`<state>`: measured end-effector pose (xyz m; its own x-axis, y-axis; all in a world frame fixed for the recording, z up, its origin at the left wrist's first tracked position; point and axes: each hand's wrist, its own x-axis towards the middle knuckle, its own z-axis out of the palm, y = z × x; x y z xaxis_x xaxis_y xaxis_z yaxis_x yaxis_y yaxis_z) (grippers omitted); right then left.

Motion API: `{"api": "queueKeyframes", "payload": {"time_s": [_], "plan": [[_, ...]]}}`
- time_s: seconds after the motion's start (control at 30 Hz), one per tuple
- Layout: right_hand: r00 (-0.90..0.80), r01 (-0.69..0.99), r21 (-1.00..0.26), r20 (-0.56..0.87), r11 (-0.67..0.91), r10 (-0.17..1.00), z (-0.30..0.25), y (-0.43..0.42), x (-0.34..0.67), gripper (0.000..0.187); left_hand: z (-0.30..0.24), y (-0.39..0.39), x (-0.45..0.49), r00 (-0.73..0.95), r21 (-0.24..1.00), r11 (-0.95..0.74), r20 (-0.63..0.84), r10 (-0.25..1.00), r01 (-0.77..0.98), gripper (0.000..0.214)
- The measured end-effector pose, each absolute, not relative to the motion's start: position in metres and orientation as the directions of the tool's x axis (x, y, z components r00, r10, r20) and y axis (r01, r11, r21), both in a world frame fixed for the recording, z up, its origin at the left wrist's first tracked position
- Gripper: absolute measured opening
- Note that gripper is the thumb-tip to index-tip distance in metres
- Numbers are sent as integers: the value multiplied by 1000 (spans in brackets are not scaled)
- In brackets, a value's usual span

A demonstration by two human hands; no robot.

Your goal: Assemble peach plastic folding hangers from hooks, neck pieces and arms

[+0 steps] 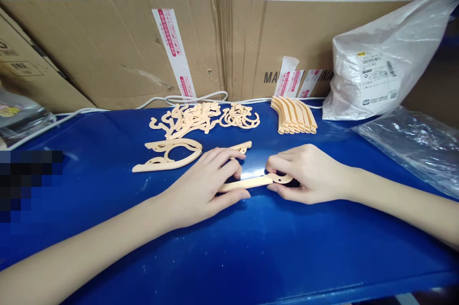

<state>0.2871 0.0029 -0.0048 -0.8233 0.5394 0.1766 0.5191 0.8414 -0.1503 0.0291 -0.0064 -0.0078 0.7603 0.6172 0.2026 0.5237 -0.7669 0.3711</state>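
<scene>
My left hand (208,180) is closed around a cream plastic hanger arm (253,182), with the thumb along its near side. At the arm's right end, my right hand (310,174) pinches a curved cream piece with a small hole (281,179). The two parts meet end to end; whether they are locked together I cannot tell. Just beyond my left fingers another cream piece (245,146) shows, partly hidden by them. Left of that hand lie folded travel hangers (172,165) on the blue tabletop (229,247).
Behind my hands lie a heap of loose cream parts (190,118), several curved hooks (244,116) and a neat stack of hanger arms (294,116). A white cable (154,100) runs before the cardboard boxes (122,47). At right are a white plastic parcel (376,70) and clear wrap (412,140).
</scene>
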Motion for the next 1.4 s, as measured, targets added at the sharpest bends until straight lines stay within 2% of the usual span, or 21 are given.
{"api": "queueKeyframes", "payload": {"time_s": [0.1,0.2,0.33,0.43,0.6,0.8,0.9,1.0,1.1,1.23,1.4], "plan": [[-857,442,-191,198,876,476,-3,2,286,6,-7,-7,29,698,404,-714,218,682,571,19],[-870,401,-191,228,896,437,0,-2,283,5,-8,-6,28,667,431,-691,235,707,581,19],[-878,372,-198,242,907,413,4,-7,279,7,-11,-2,27,622,498,-647,245,743,577,36],[-874,367,-221,253,904,416,5,-6,279,10,-13,0,27,549,589,-574,247,798,569,45],[-836,427,-268,249,864,490,2,-2,281,21,-15,1,27,491,672,-518,255,833,530,43],[-854,380,-344,227,859,468,1,-4,279,22,-16,2,26,462,613,-543,305,833,574,41],[-863,384,-272,234,882,447,1,-9,277,9,-15,1,25,481,542,-572,317,817,616,35],[-875,381,-169,251,909,414,-1,-14,275,24,-13,-1,25,479,506,-568,309,822,648,32],[-885,367,-137,252,920,390,-2,-17,273,25,-12,-2,25,458,495,-548,303,836,674,30],[-894,343,-173,241,923,377,-1,-19,271,22,-11,-2,26,436,494,-527,296,850,692,28],[-904,286,-287,235,914,357,1,-25,267,14,-12,-3,27,475,514,-548,279,835,660,24]]}}
